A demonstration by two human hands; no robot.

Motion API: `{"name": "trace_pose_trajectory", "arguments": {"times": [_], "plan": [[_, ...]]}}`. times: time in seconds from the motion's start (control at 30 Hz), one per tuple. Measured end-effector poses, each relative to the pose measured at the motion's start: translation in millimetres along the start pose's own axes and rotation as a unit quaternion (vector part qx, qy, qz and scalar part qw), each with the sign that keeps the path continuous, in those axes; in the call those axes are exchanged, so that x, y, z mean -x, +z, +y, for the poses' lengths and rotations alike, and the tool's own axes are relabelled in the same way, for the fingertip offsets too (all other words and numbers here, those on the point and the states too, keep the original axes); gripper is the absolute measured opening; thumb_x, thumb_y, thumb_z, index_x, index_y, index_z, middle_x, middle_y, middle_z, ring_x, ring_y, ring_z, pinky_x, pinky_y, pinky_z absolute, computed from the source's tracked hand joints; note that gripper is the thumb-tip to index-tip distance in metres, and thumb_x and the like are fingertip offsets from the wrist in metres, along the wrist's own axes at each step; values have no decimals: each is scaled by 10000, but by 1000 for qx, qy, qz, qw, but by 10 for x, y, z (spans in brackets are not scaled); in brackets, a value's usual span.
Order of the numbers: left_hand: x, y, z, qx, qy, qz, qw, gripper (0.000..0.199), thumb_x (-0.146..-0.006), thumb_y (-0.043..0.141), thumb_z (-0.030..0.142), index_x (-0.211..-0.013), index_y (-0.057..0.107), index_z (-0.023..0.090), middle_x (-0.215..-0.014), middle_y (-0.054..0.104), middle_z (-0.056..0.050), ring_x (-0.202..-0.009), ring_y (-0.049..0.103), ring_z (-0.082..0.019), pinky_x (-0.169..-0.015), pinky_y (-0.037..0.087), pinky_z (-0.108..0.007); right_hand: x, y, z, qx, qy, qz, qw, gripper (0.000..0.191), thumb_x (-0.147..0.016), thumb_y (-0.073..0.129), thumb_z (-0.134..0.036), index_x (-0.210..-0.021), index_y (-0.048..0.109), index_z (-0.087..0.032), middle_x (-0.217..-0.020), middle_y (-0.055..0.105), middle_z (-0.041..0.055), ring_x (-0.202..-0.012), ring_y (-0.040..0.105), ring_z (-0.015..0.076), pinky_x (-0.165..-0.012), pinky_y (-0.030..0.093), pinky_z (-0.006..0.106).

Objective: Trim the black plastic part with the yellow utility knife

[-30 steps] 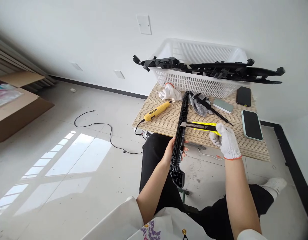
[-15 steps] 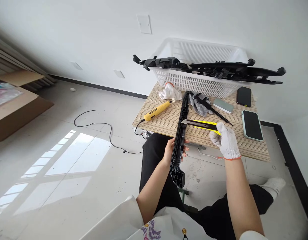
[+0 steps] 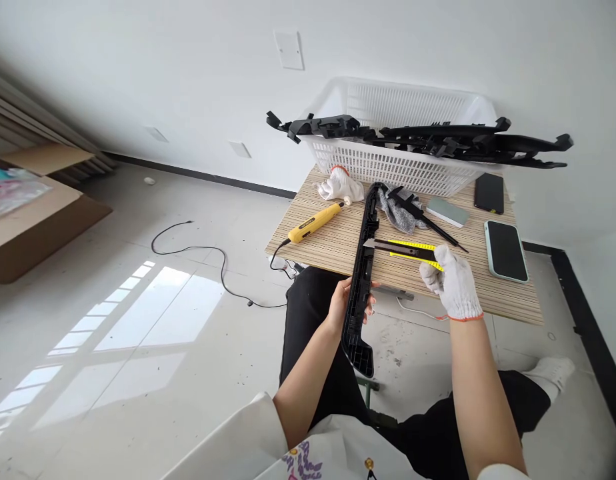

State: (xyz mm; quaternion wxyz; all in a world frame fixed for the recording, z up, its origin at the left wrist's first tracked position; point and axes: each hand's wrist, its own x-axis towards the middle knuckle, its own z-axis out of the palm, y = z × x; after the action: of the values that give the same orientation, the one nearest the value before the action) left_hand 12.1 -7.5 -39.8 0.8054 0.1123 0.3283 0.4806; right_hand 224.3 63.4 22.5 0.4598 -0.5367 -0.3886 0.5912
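A long black plastic trim piece, ribbed inside and bent at its near end, slants from my lap over the table edge. Bare, my left hand wraps round its lower half from beneath, fingertips showing on the right side. In a white knit glove with an orange cuff, my right hand is closed on a yellow and black utility knife. The knife points left, its blade out and its tip over the middle of the trim piece; whether it touches, I cannot tell.
A white plastic basket with several black trim parts across its rim stands at the back of the table. Around lie a yellow corded tool, a white glove, a grey cloth, black calipers and two phones.
The near end of the trim piece has turned very slightly in my left hand. The knife and my right hand keep nearly the same place; the view has shifted a little.
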Motion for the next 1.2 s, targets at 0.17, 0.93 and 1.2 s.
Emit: {"name": "trace_pose_trajectory", "arguments": {"times": [0.17, 0.93, 1.2], "plan": [[-9, 15, -6, -10, 0, 2, 1000, 535, -823, 487, 527, -1013, 678, 66, -648, 640, -44, -443, 579, -135, -323, 430, -216, 3, -5, -1, 21, 12, -27, 999, 443, -739, 714, -588, -646, 564, -181, -469, 552, -5, -361, 469, 85, -316, 291, 165], [12, 65, -71, -67, 13, 32, 997, 565, -641, 758, 636, -936, 590, 184, -602, 525, 47, -436, 499, -78, -331, 337, -149, -26, 22, 27, 20, 1, 12, 1000, 432, -745, 707, -582, -655, 554, -188, -489, 586, 0, -369, 489, 83, -317, 301, 160], [5, 41, -75, -71, 16, 32, 997, 564, -636, 760, 639, -934, 582, 194, -615, 526, 49, -443, 516, -83, -322, 359, -146, -18, 6, 18, 29, -3, -5, 1000, 443, -753, 695, -592, -644, 554, -187, -476, 572, 0, -355, 443, 73, -309, 255, 161]]}}
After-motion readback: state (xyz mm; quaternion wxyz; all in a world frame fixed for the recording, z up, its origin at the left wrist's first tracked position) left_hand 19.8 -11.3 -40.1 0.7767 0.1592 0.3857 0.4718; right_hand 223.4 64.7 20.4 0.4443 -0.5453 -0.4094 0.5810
